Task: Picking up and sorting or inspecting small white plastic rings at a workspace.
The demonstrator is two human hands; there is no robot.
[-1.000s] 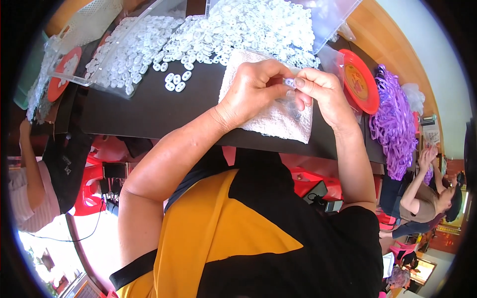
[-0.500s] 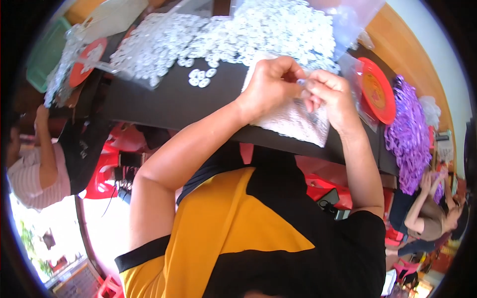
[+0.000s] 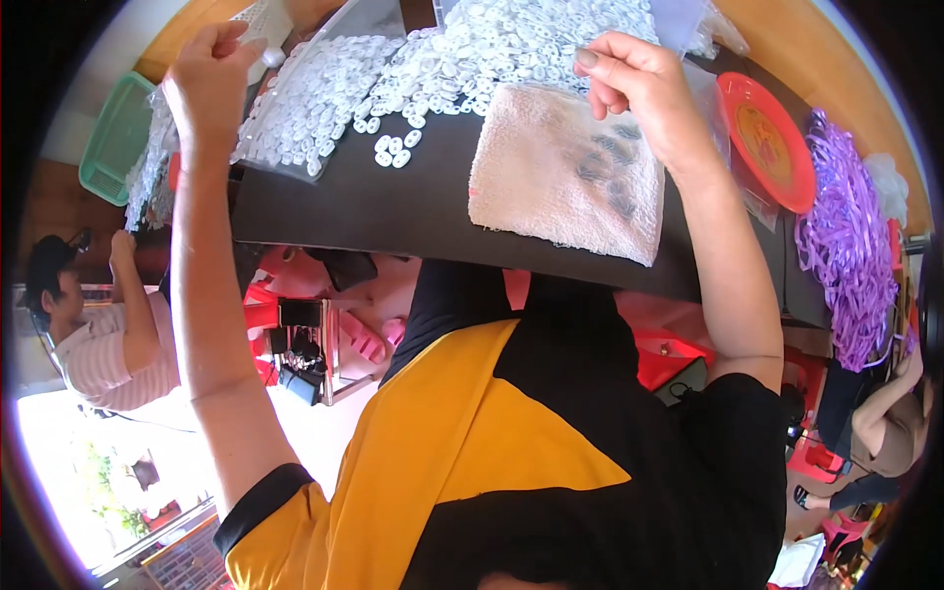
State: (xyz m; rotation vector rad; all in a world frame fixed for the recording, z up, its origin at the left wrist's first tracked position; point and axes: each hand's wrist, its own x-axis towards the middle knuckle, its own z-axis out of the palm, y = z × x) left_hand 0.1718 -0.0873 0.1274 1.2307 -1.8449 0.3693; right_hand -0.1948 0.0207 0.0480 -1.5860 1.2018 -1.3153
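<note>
My left hand (image 3: 209,79) is raised at the far left, its bent fingers apart beside a small white piece (image 3: 272,56). My right hand (image 3: 644,93) hovers over the upper right of a pale towel (image 3: 526,172) with dark smudges. Its thumb and fingers are pinched together; whatever is between them cannot be made out. A large heap of small white oval pieces with holes (image 3: 492,64) covers the far part of the dark table (image 3: 324,211). Several loose white oval pieces (image 3: 396,146) lie in front of the heap.
A red plate (image 3: 795,182) stands right of the towel, with a bundle of purple straps (image 3: 841,246) beyond it. At the far left is a green basket (image 3: 103,147). One person (image 3: 118,339) sits on the left, another (image 3: 885,423) on the right.
My hands were together over the towel and have parted. The left swung far to the left; the right moved up slightly. More of the towel's smudged surface shows.
</note>
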